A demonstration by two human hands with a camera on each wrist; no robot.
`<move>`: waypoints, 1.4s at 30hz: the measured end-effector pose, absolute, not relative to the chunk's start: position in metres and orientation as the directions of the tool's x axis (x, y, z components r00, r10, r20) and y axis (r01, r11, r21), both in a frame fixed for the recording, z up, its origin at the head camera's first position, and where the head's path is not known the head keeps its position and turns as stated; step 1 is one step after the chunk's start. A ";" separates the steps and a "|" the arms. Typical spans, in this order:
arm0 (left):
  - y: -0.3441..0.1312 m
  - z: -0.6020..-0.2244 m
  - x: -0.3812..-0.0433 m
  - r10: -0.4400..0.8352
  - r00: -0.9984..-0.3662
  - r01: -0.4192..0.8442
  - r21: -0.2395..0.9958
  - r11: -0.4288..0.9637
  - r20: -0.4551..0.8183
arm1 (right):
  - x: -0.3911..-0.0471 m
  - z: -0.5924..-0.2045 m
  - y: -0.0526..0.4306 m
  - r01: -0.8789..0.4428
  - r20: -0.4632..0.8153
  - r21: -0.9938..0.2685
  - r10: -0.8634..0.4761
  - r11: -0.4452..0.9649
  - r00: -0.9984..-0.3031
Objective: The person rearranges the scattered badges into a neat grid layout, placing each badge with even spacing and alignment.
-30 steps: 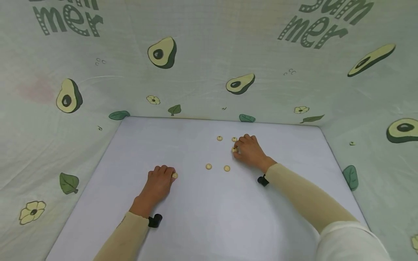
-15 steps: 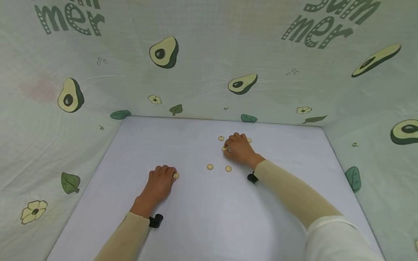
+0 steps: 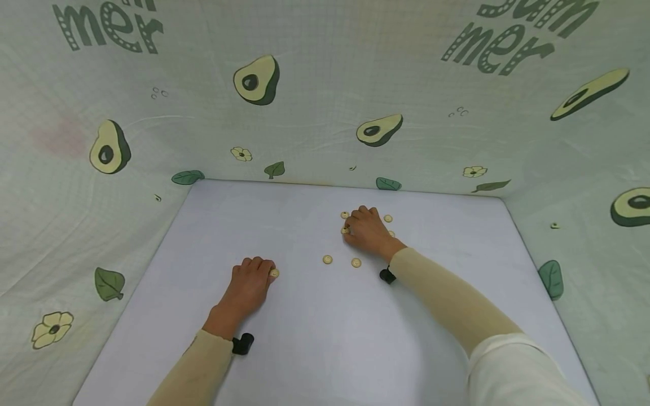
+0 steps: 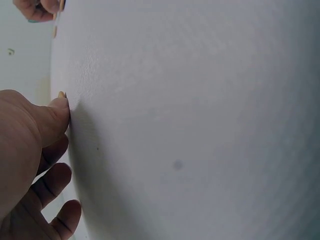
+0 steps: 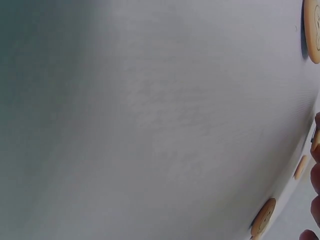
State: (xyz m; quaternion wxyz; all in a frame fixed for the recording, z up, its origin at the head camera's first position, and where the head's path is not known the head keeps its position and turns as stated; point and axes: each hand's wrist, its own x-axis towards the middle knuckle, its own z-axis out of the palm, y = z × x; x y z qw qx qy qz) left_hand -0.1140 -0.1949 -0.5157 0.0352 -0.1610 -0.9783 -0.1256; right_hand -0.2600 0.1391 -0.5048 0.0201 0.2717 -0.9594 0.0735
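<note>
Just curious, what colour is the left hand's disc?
Pale yellow disc, clearest in the head view.

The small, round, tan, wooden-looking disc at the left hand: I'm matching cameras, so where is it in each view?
Head: the disc sits left of and below centre, at the left hand.
Left wrist: a sliver near the left edge, above mid-height.
Right wrist: not in it.
Shared landmark: the right hand, top left in left wrist, right edge in right wrist.

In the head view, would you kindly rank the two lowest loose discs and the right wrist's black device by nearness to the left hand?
From the left hand:
1. Left loose disc, to its right.
2. Right loose disc, beyond the first.
3. Black device, farthest right.
</note>
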 end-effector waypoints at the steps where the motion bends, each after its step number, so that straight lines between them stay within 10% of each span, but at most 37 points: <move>1: -0.195 -0.515 -0.114 0.306 -0.946 0.324 0.236 0.916 0.110 | -0.260 -0.505 0.139 -0.523 0.078 -0.129 -0.517 0.842 -0.852; 42: -0.195 -0.517 -0.114 0.300 -0.949 0.315 0.219 0.923 0.100 | -0.220 -0.497 0.161 -0.490 0.178 -0.074 -0.472 0.869 -0.864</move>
